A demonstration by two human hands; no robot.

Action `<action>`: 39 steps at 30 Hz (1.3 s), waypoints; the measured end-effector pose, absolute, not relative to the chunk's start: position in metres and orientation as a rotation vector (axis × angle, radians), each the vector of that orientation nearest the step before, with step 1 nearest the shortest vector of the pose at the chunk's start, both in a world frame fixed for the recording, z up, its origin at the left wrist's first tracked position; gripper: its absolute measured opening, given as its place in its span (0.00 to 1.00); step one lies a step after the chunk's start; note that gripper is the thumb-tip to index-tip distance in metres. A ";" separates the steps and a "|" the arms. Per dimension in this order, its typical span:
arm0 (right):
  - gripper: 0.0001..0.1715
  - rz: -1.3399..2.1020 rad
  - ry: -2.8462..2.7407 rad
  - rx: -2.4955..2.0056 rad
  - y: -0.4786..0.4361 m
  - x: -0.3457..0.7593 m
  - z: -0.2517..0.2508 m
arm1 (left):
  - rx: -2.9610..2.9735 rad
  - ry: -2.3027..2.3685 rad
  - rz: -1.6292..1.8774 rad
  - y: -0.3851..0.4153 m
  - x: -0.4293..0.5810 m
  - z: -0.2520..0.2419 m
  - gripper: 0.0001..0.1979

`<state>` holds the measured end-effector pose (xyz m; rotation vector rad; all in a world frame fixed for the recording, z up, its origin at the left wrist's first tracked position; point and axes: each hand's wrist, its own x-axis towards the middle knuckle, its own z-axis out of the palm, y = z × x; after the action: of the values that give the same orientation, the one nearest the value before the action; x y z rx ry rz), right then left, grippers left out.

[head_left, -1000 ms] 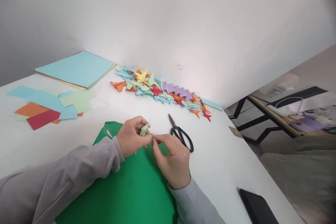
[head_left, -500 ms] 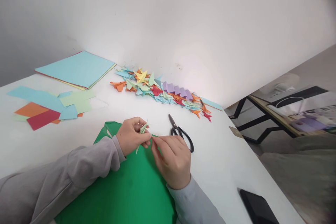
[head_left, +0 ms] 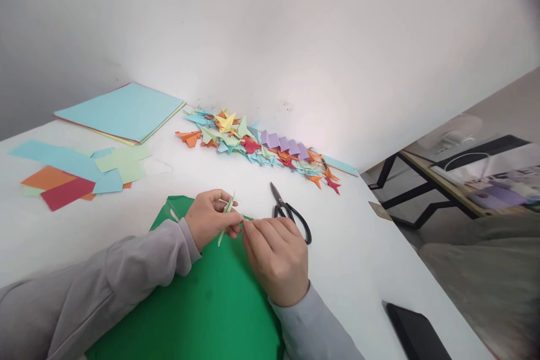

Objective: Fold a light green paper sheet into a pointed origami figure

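My left hand is closed on a small piece of folded light green paper, whose narrow points stick out above and below the fingers. Thumb and forefinger of my right hand pinch together at the right end of that paper, touching my left fingertips. The pinched end itself is mostly hidden by the fingers. Both hands are over a green surface. Just beyond my right hand lie black-handled scissors with closed blades.
Along the wall runs a heap of colourful folded paper figures. Loose paper pieces lie to the left, before a stack of larger sheets. A black flat object rests near the right table edge; a wooden-topped stand is beyond it.
The folded paper has turned slightly in my left fingers and now shows more edge-on. My right hand has barely shifted, still pinching at the same place.
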<state>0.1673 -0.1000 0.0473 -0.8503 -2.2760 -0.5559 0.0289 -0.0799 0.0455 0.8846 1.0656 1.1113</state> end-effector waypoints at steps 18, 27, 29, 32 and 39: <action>0.04 -0.279 -2.163 -0.951 -0.103 0.166 0.048 | 0.936 1.078 1.154 -0.080 0.029 0.045 0.09; 0.13 1.268 -1.388 -1.263 -0.092 0.167 0.043 | 1.097 0.994 1.207 -0.084 0.029 0.046 0.09; 0.12 1.396 -1.289 -1.210 -0.091 0.166 0.043 | 1.124 0.974 1.223 -0.085 0.029 0.047 0.09; 0.11 1.416 -1.269 -1.159 -0.091 0.166 0.043 | 1.112 0.967 1.230 -0.084 0.029 0.048 0.09; 0.10 1.409 -1.288 -1.138 -0.090 0.167 0.041 | 1.071 0.973 1.228 -0.083 0.028 0.048 0.09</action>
<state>0.1670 -0.0903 0.0408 -1.1385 -1.2877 1.4090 0.0283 -0.0834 0.0485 1.0709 0.9726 1.2276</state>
